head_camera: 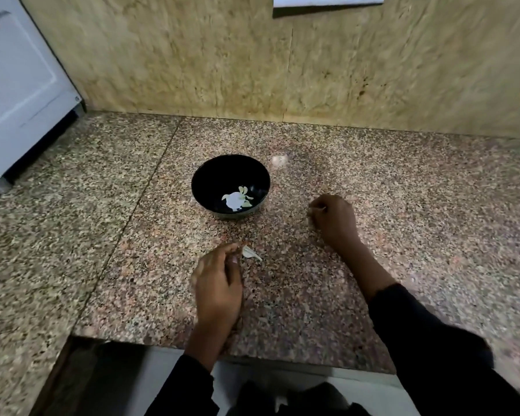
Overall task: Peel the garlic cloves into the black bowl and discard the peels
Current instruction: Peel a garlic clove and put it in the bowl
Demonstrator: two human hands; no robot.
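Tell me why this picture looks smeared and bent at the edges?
Head view: motion blur softens the speckled granite counter and the tan stone wall; the wide lens bows their edges. The round black bowl shows a faint glare streak. The left hand and right hand are slightly blurred.

Both bare hands (219, 283) emerge from long black sleeves (427, 334) ending above the wrists.

Lighting: dim and even overall, a brighter patch being cast on the desk (327, 163) near the wall (192, 55). Soft shadows are thrown under the black bowl (210, 172). Motion blur is seen throughout, strongest at the edges; straight lines are bowed by wide-angle distortion. Foreground is underexposed.
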